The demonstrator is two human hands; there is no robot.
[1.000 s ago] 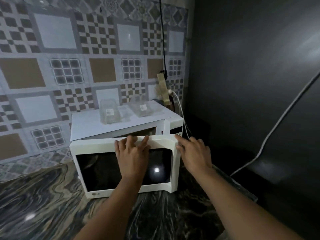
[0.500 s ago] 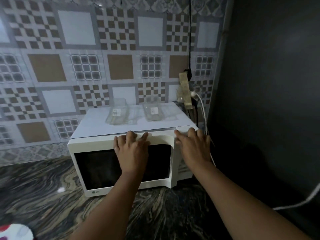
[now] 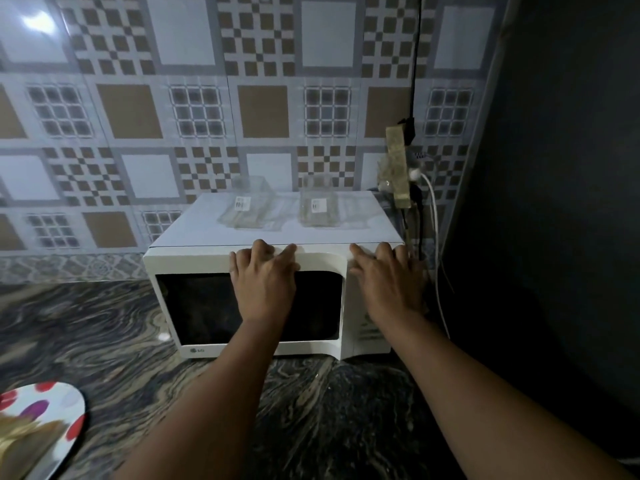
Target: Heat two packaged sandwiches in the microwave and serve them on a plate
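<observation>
The microwave [image 3: 273,299], at the back of the countertop [image 3: 104,341], has been pushed shut from ajar by the left hand [image 3: 265,282], fingers flat on the door; the right hand [image 3: 388,285] lies flat alongside. Empty packages [image 3: 247,207] on top and food on the plate [image 3: 45,427] suggest serving is done.

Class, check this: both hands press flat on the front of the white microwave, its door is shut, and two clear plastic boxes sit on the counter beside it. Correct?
One error. The head view shows the two clear boxes lying on top of the microwave, not on the counter. The rest holds: left hand and right hand press flat on its front, door shut.
</observation>
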